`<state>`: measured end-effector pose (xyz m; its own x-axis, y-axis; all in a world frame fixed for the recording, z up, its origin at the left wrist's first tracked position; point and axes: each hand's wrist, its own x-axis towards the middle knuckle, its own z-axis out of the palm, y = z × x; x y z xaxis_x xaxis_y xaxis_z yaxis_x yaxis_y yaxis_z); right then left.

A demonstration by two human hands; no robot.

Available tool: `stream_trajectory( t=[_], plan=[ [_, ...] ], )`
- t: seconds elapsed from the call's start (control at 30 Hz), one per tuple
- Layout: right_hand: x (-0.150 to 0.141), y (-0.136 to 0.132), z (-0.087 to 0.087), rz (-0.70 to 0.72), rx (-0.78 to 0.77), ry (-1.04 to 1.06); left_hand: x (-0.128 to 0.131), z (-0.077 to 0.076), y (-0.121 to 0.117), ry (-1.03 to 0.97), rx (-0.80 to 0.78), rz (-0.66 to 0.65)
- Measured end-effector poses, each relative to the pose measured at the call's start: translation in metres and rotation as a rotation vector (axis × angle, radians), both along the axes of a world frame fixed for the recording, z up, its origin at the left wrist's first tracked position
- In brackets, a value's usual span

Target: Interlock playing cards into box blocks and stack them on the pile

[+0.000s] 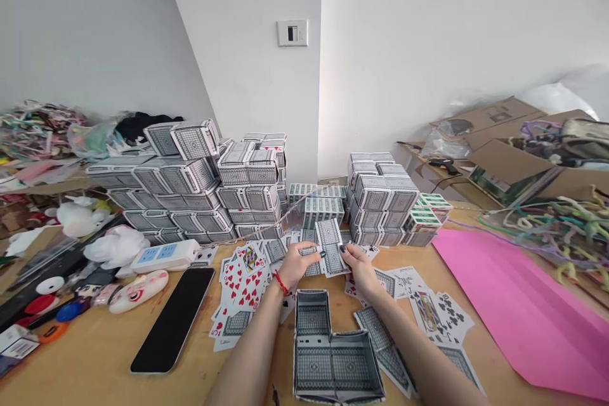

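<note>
Both my hands are raised over the middle of the table, gripping playing cards. My left hand (301,261) pinches grey-backed cards between thumb and fingers. My right hand (359,266) closes on the lower right edge of an upright grey-backed playing card (329,241); how many cards overlap there I cannot tell. Just below my hands stands an open, L-shaped tray (311,368) built from cards. Loose face-up cards (245,276) fan out left of my left hand. More cards, among them a jack (425,314), lie to the right of my right arm.
Stacked card-built blocks (176,177) rise at the back left, others (385,196) at the back right. Green card boxes (323,209) stand between them. A black phone (174,320), a white power strip (164,255) and pink paper (518,304) lie on the table. Cardboard boxes (514,165) sit far right.
</note>
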<state>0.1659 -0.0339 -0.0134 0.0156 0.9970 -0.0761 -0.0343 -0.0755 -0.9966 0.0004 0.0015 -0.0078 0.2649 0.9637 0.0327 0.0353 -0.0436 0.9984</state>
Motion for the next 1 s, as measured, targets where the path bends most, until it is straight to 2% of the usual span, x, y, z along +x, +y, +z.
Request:
stream_trajectory(
  t=[0.17, 0.4, 0.5, 0.63, 0.8, 1.0],
  plan=[
    [0.004, 0.000, 0.000, 0.065, 0.065, -0.110, -0.001, -0.001, 0.001, -0.017, -0.012, -0.055],
    [0.005, -0.001, -0.003, 0.042, 0.089, -0.181, -0.002, 0.002, 0.000, -0.030, -0.057, -0.087],
    [0.003, -0.001, -0.003, 0.057, 0.052, -0.119, -0.001, 0.003, -0.001, -0.057, -0.077, -0.095],
    [0.005, -0.002, 0.000, 0.126, 0.019, 0.036, 0.000, 0.002, -0.001, -0.066, -0.073, -0.030],
    [0.012, -0.003, 0.002, 0.292, -0.007, 0.220, -0.001, 0.000, 0.002, -0.052, -0.051, 0.080],
    [0.016, 0.000, 0.000, 0.341, 0.042, 0.173, -0.003, 0.001, 0.002, -0.045, -0.040, 0.068]
  ],
)
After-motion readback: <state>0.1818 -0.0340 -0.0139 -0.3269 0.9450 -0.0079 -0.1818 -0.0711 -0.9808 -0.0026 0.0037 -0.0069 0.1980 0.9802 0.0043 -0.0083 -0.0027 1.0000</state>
